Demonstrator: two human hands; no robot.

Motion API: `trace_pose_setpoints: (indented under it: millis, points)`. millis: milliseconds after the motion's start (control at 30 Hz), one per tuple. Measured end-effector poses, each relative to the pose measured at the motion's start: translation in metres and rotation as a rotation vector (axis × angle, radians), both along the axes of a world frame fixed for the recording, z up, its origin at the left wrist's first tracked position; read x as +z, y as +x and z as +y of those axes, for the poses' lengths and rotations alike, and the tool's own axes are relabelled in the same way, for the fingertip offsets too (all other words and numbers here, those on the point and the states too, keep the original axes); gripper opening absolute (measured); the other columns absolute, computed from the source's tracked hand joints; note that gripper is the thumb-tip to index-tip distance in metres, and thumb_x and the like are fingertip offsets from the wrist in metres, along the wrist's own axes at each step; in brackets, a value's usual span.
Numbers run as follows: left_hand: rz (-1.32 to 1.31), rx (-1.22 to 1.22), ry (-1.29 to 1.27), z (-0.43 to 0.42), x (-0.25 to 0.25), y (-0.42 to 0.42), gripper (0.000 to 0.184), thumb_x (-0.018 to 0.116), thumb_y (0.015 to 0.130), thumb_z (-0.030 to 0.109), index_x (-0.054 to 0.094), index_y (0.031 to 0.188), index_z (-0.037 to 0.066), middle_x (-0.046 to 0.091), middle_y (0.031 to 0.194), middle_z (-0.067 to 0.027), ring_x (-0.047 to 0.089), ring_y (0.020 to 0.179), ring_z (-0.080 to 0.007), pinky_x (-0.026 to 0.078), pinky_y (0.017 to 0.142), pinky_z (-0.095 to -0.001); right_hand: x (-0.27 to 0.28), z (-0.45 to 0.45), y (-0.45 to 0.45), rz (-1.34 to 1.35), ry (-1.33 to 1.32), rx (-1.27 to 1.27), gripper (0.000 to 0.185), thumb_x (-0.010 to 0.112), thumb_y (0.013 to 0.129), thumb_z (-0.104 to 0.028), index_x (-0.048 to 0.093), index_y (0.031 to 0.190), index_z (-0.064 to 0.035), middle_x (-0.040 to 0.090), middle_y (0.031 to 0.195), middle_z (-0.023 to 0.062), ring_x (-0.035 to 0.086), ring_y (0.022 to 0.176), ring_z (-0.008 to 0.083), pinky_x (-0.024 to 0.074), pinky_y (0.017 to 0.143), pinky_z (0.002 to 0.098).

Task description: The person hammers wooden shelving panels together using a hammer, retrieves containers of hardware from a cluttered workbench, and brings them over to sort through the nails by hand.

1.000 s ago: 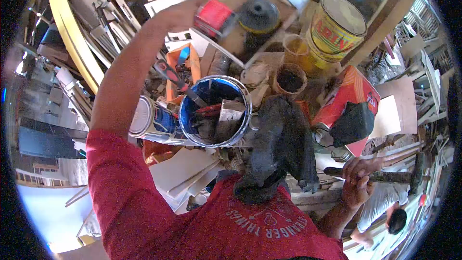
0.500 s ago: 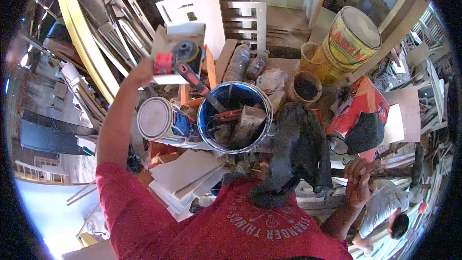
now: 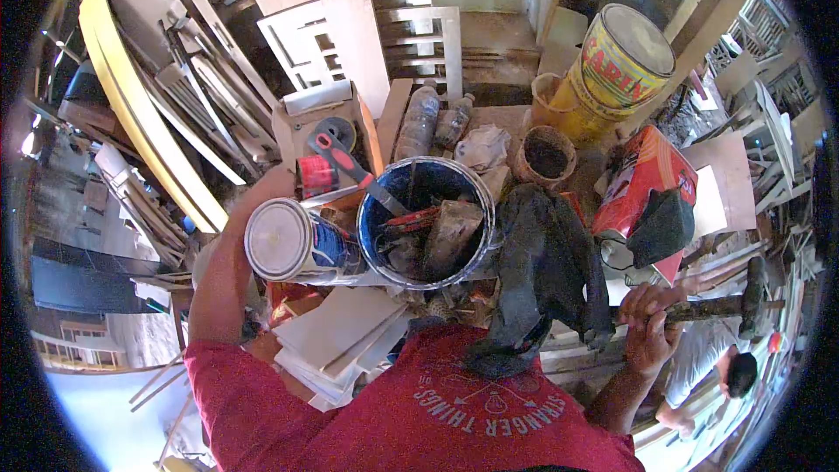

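My left hand (image 3: pixel 276 185) is at the near left corner of an open cardboard box (image 3: pixel 284 127), beside a red item (image 3: pixel 316 175); its fingers are mostly hidden. A dark disc (image 3: pixel 339 133) also lies in the box. In my right hand (image 3: pixel 648 325), closed around the handle, is a hammer (image 3: pixel 750 297) with its head pointing out to the right. Between my hands stands a blue-lined bucket (image 3: pixel 425 283) with tools and a wooden block in it. A red-and-black-handled tool (image 3: pixel 343 157) leans out over its rim.
A paint can (image 3: pixel 278 240) lies left of the bucket. Dark cloth (image 3: pixel 542 262) hangs over the table's front edge. Bottles (image 3: pixel 419 122), cups (image 3: pixel 546 157), a yellow tin (image 3: pixel 616 70) and a red package (image 3: pixel 642 179) crowd the table. Another person (image 3: pixel 703 363) is low at the right.
My left hand has come down with the cardboard box, which now sits lower behind the paint can. My right hand stays near the same spot, and the hammer head now shows more clearly.
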State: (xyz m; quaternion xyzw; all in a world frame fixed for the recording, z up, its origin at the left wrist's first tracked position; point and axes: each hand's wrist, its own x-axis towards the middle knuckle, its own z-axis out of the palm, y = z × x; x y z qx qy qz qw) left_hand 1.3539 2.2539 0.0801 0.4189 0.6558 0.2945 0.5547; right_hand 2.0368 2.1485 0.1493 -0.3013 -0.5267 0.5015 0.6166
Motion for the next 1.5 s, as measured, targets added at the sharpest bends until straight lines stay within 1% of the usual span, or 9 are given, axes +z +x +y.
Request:
trace_pose_setpoints:
  millis: [300,667,800,833,967,1100,1167,1300,1500]
  points:
    - [0.023,-0.057,0.036,0.005,-0.004,0.008,0.046,0.072,0.096,0.023,0.061,0.135,0.001,0.074,0.112,-0.0124,0.070,0.096,-0.0187,0.058,0.083,-0.0363,-0.008,-0.013,0.001,0.022,-0.036,-0.087,0.030,0.076,0.101,-0.034,0.059,0.107,-0.0103,0.055,0.087,0.0064,0.052,0.070,0.0209,0.0420,0.061,0.0362]
    - [0.168,-0.043,0.054,-0.020,0.009,0.003,0.056,0.072,0.097,0.022,0.055,0.146,0.001,0.073,0.121,-0.0121,0.069,0.102,-0.0180,0.057,0.086,-0.0348,0.000,-0.023,0.022,0.049,0.053,-0.303,0.024,0.067,0.107,-0.025,0.054,0.105,-0.0050,0.050,0.075,0.0041,0.049,0.065,0.0175,0.0418,0.055,0.0321]
    - [0.610,-0.144,0.173,-0.056,0.071,-0.013,0.074,0.071,0.100,0.025,0.038,0.162,0.002,0.068,0.135,-0.0149,0.066,0.110,-0.0197,0.056,0.093,-0.0323,-0.009,-0.033,0.053,0.085,0.050,-0.335,0.021,0.067,0.107,-0.022,0.053,0.106,-0.0055,0.050,0.076,0.0031,0.049,0.065,0.0170,0.0410,0.055,0.0312]
    - [0.485,0.130,0.256,-0.075,0.074,-0.015,0.077,0.073,0.099,0.025,0.038,0.164,0.002,0.062,0.145,-0.0167,0.065,0.116,-0.0225,0.055,0.099,-0.0346,-0.014,-0.036,0.064,0.100,0.041,-0.336,0.020,0.067,0.107,-0.021,0.053,0.107,-0.0060,0.050,0.076,0.0027,0.049,0.065,0.0167,0.0406,0.055,0.0309]
    - [0.679,0.254,0.530,-0.129,0.151,0.031,0.073,0.070,0.102,0.019,0.038,0.165,0.005,0.052,0.159,-0.0162,0.060,0.136,-0.0300,0.045,0.117,-0.0413,-0.032,-0.038,0.109,0.112,-0.055,-0.442,0.017,0.067,0.107,-0.020,0.053,0.106,-0.0091,0.048,0.076,0.0006,0.048,0.065,0.0150,0.0385,0.054,0.0296]
    - [0.620,0.111,0.681,-0.154,0.213,0.158,0.093,0.078,0.097,0.049,0.039,0.163,-0.002,0.057,0.153,-0.0209,0.057,0.141,-0.0328,0.040,0.121,-0.0434,-0.078,-0.018,0.179,0.221,-0.115,-0.515,0.011,0.064,0.107,-0.012,0.053,0.106,-0.0116,0.048,0.076,0.0001,0.048,0.065,0.0132,0.0373,0.052,0.0290]
    - [0.678,-0.030,0.656,-0.154,0.223,0.198,0.109,0.087,0.082,0.063,0.048,0.155,-0.007,0.067,0.142,-0.0215,0.066,0.130,-0.0329,0.047,0.114,-0.0442,-0.055,0.013,0.172,0.173,-0.084,-0.421,0.010,0.062,0.109,-0.013,0.053,0.104,-0.0111,0.045,0.073,-0.0024,0.043,0.062,0.0108,0.0362,0.053,0.0284]
    - [0.587,-0.332,0.475,-0.107,0.234,0.296,0.103,0.095,0.074,0.053,0.057,0.147,-0.008,0.074,0.128,-0.0227,0.075,0.113,-0.0292,0.056,0.102,-0.0432,-0.075,0.063,0.210,0.123,-0.102,-0.409,0.015,0.060,0.111,-0.018,0.051,0.102,-0.0094,0.043,0.073,-0.0033,0.036,0.055,0.0077,0.0300,0.051,0.0264]
    - [0.839,-0.754,0.367,-0.009,0.200,0.411,0.065,0.082,0.089,0.036,0.063,0.141,0.003,0.070,0.136,-0.0192,0.068,0.125,-0.0370,0.053,0.107,-0.0483,-0.121,0.121,0.277,0.179,-0.304,-0.194,0.014,0.063,0.110,-0.015,0.051,0.105,-0.0092,0.048,0.079,-0.0014,0.041,0.060,0.0090,0.0322,0.054,0.0274]
